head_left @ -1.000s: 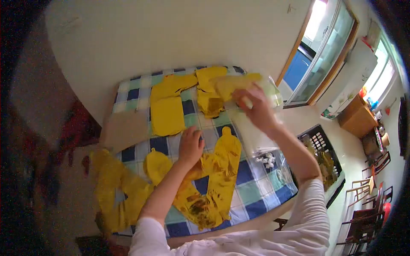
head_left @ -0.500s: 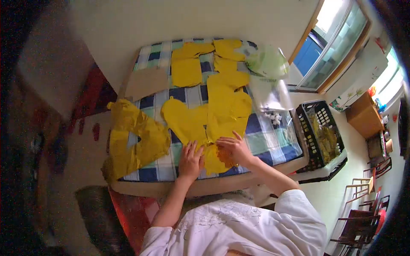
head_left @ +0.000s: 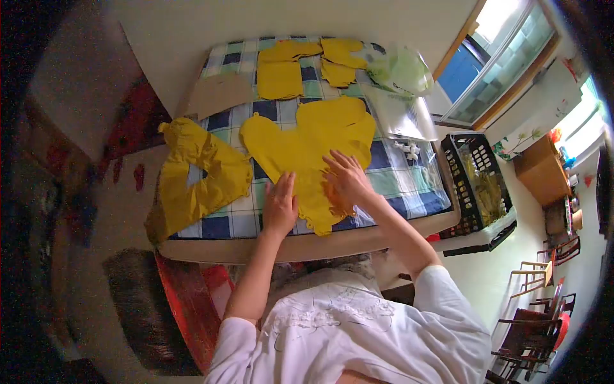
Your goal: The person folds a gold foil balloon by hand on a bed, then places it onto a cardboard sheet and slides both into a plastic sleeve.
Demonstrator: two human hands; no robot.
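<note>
A thin yellow sheet with rounded lobes and an orange patch lies spread on the checked cloth in front of me. My left hand rests at its lower left edge, fingers stretched out. Flat over the orange patch is my right hand, its fingers spread. Neither hand grips anything. To the left, a crumpled yellow piece with a gap in its middle hangs partly over the near edge. Farther back lie stacked yellow pieces and another yellow stack.
A brown sheet lies at the back left. Clear plastic bags and small white items are along the right side. Beside the bed-like surface stands a black crate holding yellow material. Chairs stand at far right.
The yellow sheet now lies flatter, its far part drawn back from the rear stacks. Both hands have slid away from the near edge, and my right fingers have spread. The view has tilted down.
</note>
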